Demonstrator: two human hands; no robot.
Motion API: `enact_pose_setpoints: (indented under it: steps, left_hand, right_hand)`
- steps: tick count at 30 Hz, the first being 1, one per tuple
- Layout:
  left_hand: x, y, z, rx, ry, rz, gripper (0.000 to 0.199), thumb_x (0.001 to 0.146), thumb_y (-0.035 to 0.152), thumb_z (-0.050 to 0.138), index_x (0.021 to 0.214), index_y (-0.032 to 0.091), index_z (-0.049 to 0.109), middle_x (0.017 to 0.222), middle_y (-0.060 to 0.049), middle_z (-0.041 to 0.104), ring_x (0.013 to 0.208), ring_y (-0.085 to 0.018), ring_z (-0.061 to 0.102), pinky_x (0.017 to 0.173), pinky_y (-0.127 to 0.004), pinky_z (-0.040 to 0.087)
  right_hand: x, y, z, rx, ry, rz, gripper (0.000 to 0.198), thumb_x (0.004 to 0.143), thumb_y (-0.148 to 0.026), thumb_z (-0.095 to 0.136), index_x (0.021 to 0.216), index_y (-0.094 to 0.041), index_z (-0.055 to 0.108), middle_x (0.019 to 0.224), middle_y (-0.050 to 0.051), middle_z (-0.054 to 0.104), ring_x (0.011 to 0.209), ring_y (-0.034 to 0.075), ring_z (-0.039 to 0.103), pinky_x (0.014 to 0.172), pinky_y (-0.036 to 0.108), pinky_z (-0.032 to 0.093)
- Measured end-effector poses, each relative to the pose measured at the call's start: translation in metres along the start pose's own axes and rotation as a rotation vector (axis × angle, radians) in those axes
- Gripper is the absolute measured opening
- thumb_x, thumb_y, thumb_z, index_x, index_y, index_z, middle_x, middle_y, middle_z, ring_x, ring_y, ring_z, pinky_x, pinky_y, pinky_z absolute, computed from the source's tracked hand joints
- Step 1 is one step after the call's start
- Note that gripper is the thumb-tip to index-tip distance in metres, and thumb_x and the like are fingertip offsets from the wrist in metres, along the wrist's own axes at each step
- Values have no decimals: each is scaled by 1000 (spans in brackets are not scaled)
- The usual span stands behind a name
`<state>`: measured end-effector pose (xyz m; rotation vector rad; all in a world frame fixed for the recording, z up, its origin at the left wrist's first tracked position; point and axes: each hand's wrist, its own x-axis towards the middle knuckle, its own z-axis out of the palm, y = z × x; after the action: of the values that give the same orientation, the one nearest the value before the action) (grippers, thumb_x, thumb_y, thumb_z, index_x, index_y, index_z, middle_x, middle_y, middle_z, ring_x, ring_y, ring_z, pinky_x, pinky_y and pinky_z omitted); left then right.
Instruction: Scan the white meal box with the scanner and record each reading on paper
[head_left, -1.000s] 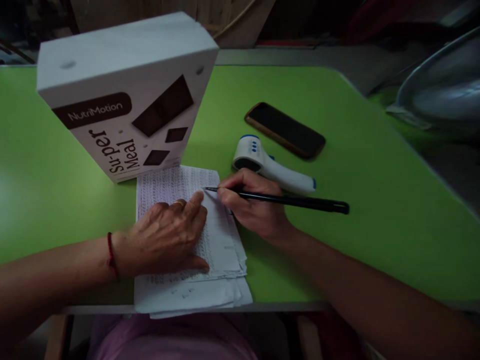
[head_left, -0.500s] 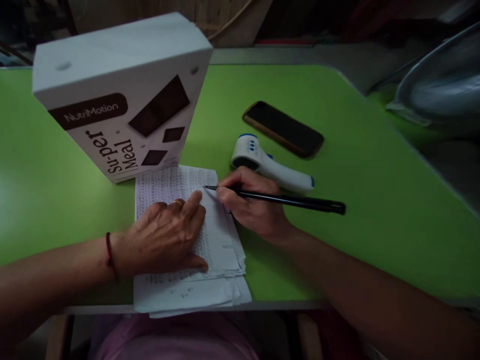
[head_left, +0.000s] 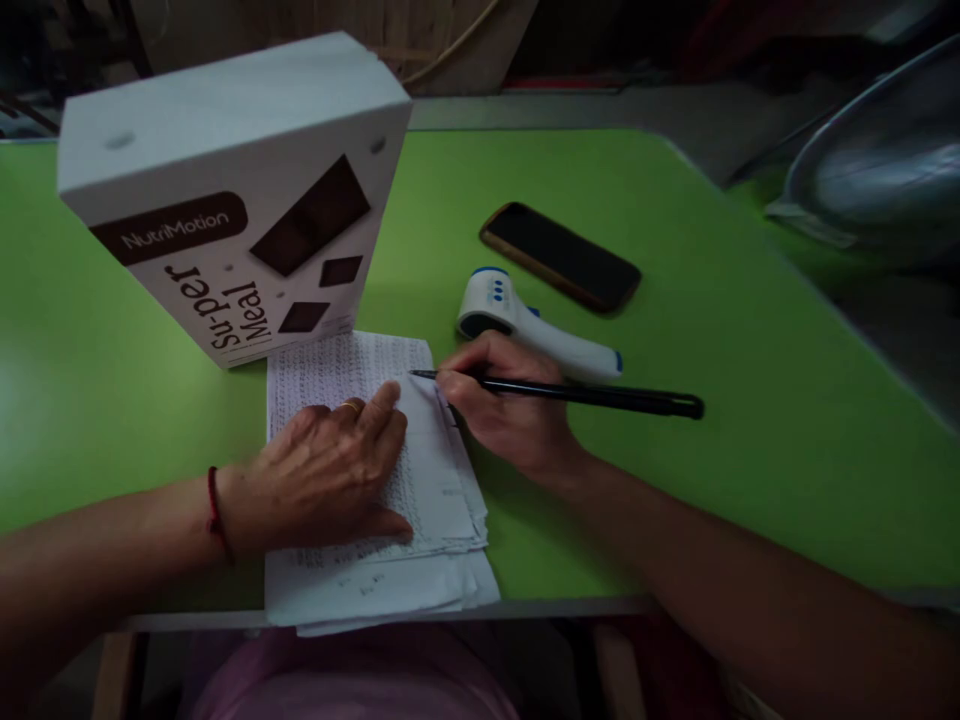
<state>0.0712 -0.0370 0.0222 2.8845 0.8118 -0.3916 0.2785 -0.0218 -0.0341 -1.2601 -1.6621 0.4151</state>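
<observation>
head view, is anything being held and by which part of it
The right hand holds the black pen near its tip; the left hand rests on the papers.

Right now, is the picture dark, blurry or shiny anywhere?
Head view: dim overall; head view: soft glare on the smooth green tabletop, left of the white cardboard box, whose big letters read clearly; head view: tiny handwriting on the white paper sheets, too soft to read.
</observation>
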Motion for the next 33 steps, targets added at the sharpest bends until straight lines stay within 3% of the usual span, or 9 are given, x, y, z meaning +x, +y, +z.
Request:
enact_pose_setpoints:
  steps: [11,18,26,33]
  left_hand:
    - [0,1,-3,-5,-24,-18,84,93,68,67,144,3,51,167,-28,26,109,-36,70,83,-47,63]
    - [0,1,-1,-2,6,-10,84,92,68,68,142,3,51,164,-30,30,108,-36,70,81,-46,62]
    - [1,-1,-1,5,16,-3,83,92,68,67,141,3,51,162,-32,33,105,-35,70,79,-45,62]
    - [0,0,0,-6,-7,-12,85,92,69,67,142,3,51,164,-31,31,108,-37,70,81,-47,63]
  right_hand:
    - [-1,1,2,-30,-8,-11,12,77,-20,58,66,-24,55,55,-4,57,47,12,50,46,25,43]
    - [2,1,-4,-65,-99,-11,12,76,-20,60,66,-25,54,56,-3,60,48,13,52,46,27,45]
    - [-2,2,0,-28,-27,38,12,78,-23,59,67,-26,55,55,-2,60,49,14,52,45,26,45]
    - [1,-1,0,-2,-41,23,13,77,-22,60,65,-25,56,54,-3,59,46,13,51,44,26,43]
